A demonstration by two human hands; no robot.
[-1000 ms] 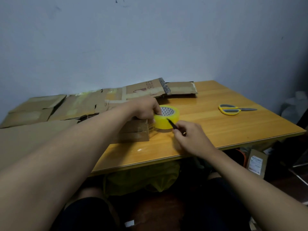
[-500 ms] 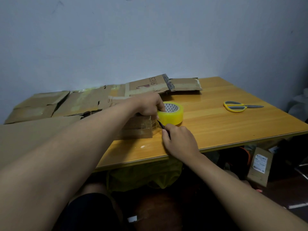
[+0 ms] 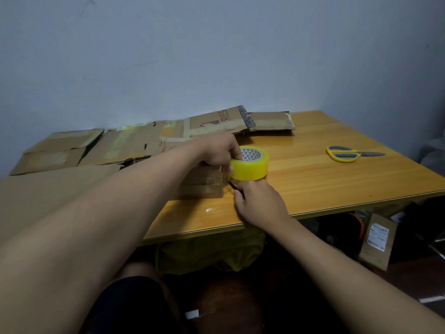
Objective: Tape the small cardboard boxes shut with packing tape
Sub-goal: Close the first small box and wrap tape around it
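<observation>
A small flat cardboard box (image 3: 199, 183) lies on the wooden table (image 3: 313, 179), with shiny tape across its right end. My left hand (image 3: 216, 151) grips the yellow roll of packing tape (image 3: 250, 165), which stands at the box's right edge. My right hand (image 3: 258, 203) holds a thin dark blade or pen-like tool (image 3: 233, 185). Its tip points at the stretch of tape between the roll and the box.
Flattened cardboard boxes (image 3: 134, 143) cover the table's left and back. Yellow-handled scissors (image 3: 346, 154) lie to the right. A large cardboard sheet (image 3: 43, 189) sits at the near left. Under the table are a yellow bag (image 3: 209, 251) and a labelled parcel (image 3: 376, 239).
My right hand has moved left with the dark tool, from beside the roll to just under the tape at the box's edge. My left hand keeps hold of the roll.
</observation>
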